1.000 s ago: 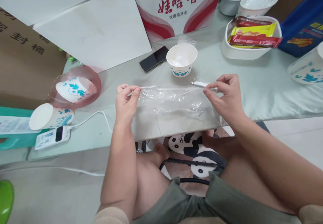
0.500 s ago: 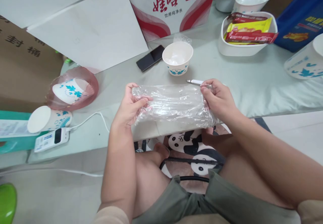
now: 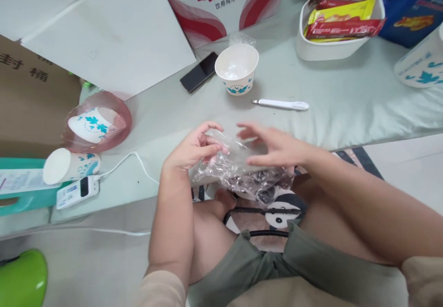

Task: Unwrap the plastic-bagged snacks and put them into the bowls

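Seen from above, looking down at two bare hands over the near edge of a pale green worktop. Clear plastic film, stretched flat and then rolled between both hands a moment earlier, now bunched into a crumpled wad at that edge, part of it hanging over a panda-print seat. Left hand curled around the left end of the wad, thumb and fingers pinching it. Right hand blurred with motion, fingers spread and flat over the top of the wad, touching it but not clearly clamped. Judging by this, stretching over and gathering of the film under way.

Further back on the worktop, counted: one open paper bowl with blue leaf print, one white pen-like tool lying flat and now fully uncovered, one dark phone, one white tray of snack packets, one red-and-white carton. To the left, two more leaf-print paper cups, one inside a pink wrap, one on its side. A fourth cup at the right edge.
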`<state>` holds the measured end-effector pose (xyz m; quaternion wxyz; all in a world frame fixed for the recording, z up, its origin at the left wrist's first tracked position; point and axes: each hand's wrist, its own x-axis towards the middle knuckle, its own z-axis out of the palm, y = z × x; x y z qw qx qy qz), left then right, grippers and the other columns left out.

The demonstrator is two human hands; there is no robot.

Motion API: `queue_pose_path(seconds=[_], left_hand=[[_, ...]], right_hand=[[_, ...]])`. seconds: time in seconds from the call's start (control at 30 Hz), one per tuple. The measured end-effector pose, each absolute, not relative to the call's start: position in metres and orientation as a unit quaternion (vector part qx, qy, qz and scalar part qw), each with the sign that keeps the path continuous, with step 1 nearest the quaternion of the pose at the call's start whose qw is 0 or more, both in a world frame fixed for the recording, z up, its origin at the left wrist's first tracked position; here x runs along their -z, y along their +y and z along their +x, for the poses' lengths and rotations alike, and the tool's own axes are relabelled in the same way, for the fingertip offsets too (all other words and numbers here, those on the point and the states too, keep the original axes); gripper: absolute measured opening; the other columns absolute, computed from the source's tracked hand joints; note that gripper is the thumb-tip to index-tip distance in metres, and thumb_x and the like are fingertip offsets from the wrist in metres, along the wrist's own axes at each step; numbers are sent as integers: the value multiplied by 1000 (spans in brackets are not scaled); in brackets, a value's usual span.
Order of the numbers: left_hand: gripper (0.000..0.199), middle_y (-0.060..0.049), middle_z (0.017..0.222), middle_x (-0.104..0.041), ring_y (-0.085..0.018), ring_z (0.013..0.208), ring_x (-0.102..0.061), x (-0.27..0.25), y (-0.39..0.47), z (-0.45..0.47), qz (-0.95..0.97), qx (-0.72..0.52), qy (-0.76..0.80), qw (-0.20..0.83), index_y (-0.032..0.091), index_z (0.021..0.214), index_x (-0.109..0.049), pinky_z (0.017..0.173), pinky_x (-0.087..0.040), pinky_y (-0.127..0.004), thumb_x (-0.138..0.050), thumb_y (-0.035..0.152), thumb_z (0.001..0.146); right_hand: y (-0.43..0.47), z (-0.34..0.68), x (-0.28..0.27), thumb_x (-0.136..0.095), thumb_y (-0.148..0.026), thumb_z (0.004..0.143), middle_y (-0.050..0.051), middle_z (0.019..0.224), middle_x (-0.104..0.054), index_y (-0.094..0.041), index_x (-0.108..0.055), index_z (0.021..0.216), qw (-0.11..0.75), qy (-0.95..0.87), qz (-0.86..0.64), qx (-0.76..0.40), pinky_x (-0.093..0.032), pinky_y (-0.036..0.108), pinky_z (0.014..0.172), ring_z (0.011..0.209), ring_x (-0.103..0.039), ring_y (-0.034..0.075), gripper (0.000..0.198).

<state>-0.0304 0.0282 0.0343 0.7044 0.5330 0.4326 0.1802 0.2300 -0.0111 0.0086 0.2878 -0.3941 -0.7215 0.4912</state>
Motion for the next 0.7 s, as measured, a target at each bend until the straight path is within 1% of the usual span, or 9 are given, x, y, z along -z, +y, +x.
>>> queue_pose_path(seconds=[0.07, 0.13, 0.23, 0.3, 0.37, 0.43, 0.53, 0.6, 0.7], left_hand=[[61, -2, 83, -76, -7, 45, -56, -33, 28, -24, 537, -178, 412, 714, 23, 120, -49, 45, -38, -19, -84, 37, 72], [71, -5, 98, -77, -12, 60, -68, -29, 30, -21, 516, -265, 417, 700, 27, 129, -47, 57, -48, -22, -84, 42, 71], [74, -8, 124, -71, -22, 101, -73, -18, 30, -14, 441, -402, 407, 691, 30, 132, -49, 83, -55, -31, -79, 59, 71], [79, -10, 128, -69, -26, 113, -70, -11, 26, -5, 411, -393, 388, 725, 27, 128, -53, 92, -55, -36, -82, 64, 64], [82, -11, 119, -73, -27, 105, -72, -5, 21, 7, 420, -329, 389, 751, 23, 124, -56, 92, -56, -39, -92, 52, 56], [65, -8, 98, -77, -23, 88, -75, -2, 17, 17, 443, -289, 420, 738, 18, 112, -62, 86, -57, -37, -92, 42, 60], [37, -2, 69, -73, -16, 65, -71, -1, 17, 24, 456, -287, 471, 698, 15, 91, -65, 70, -58, -29, -83, 41, 71], [33, 0, 62, -70, -16, 58, -69, -2, 19, 23, 460, -295, 481, 686, 16, 92, -66, 62, -56, -27, -78, 42, 76], [36, 2, 62, -69, -16, 60, -70, -3, 22, 23, 466, -334, 478, 665, 18, 107, -66, 62, -58, -27, -74, 42, 81]], right_hand=[[-13, 221, -6, -69, -33, 77, 5, 91, -77, -20, -67, 114, 207, -731, -376, -530, -53, 31, 72, 79, -70, 19, 39], [-12, 215, -4, -62, -28, 81, -1, 70, -70, -20, -68, 93, 214, -708, -400, -541, -49, 27, 64, 63, -65, 14, 15], [-9, 212, -1, -59, -29, 84, -1, 66, -67, -20, -63, 83, 312, -600, -459, -577, -46, 25, 57, 55, -61, 12, 10], [-6, 212, -1, -60, -30, 85, 0, 70, -68, -20, -60, 86, 361, -525, -483, -600, -45, 24, 53, 54, -62, 11, 11], [-3, 213, -2, -60, -31, 86, 0, 71, -68, -20, -60, 89, 389, -493, -498, -598, -44, 23, 52, 55, -63, 11, 11], [-2, 217, -3, -60, -30, 88, -1, 67, -66, -20, -61, 91, 390, -515, -512, -565, -42, 24, 50, 51, -59, 11, 11], [-1, 229, -6, -60, -29, 88, -4, 55, -58, -19, -65, 89, 376, -594, -542, -460, -39, 26, 51, 46, -51, 10, 11], [-2, 237, -6, -60, -31, 89, -4, 55, -58, -19, -67, 91, 393, -609, -548, -419, -40, 27, 54, 49, -52, 11, 14], [-5, 240, -4, -65, -37, 85, -2, 67, -65, -20, -63, 116, 416, -577, -519, -475, -46, 28, 58, 60, -62, 15, 35]])
